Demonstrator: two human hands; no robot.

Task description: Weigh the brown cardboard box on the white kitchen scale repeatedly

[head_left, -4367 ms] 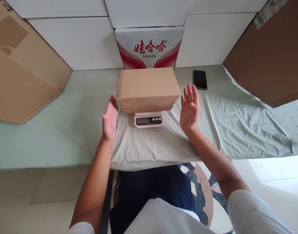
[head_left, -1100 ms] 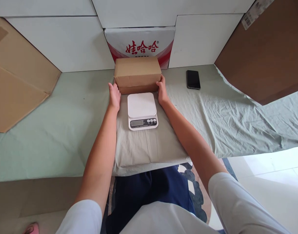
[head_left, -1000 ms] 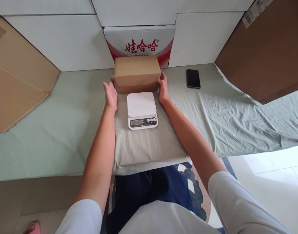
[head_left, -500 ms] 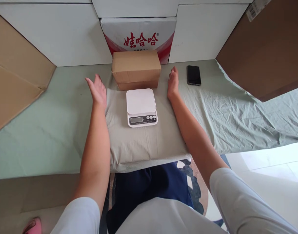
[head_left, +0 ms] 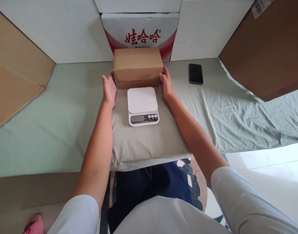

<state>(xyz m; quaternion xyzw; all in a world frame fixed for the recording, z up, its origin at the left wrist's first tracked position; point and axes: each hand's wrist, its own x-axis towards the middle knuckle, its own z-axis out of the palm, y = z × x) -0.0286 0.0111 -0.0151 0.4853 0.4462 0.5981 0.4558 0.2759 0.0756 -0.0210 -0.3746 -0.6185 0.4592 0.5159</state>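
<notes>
A closed brown cardboard box (head_left: 137, 63) rests on the green cloth just behind a white digital kitchen scale (head_left: 142, 105), whose platform is bare. My left hand (head_left: 109, 88) is flat with fingers apart, palm turned to the box's left side and very close to it. On the other side, my right hand (head_left: 166, 84) has its fingers against the box's lower right edge. The box stands on the cloth, not lifted. The scale sits on a raised, cloth-covered pad (head_left: 146, 143) in front of me.
A black phone (head_left: 196, 73) lies right of the box. A white and red printed carton (head_left: 140, 32) stands behind it against white panels. Flat cardboard (head_left: 14, 78) leans at the left, a brown carton (head_left: 268, 48) at the right. The table edge runs below the pad.
The box went from the scale to the cloth behind it. Half a second ago both hands were spread away from it; now they have closed back in to its sides.
</notes>
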